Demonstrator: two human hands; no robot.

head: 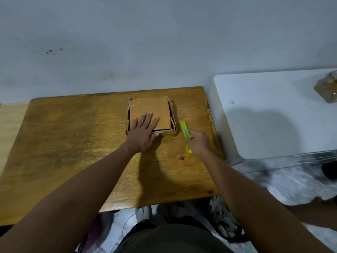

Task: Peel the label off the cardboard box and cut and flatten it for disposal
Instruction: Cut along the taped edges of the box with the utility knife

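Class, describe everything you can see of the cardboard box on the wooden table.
The cardboard box is brown, squarish and low, with worn, frayed edges and side flaps showing dark gaps beside its flat top panel. It lies flat at the far middle of the wooden table. The left hand rests on its near-left part, fingers straight. No label is visible.
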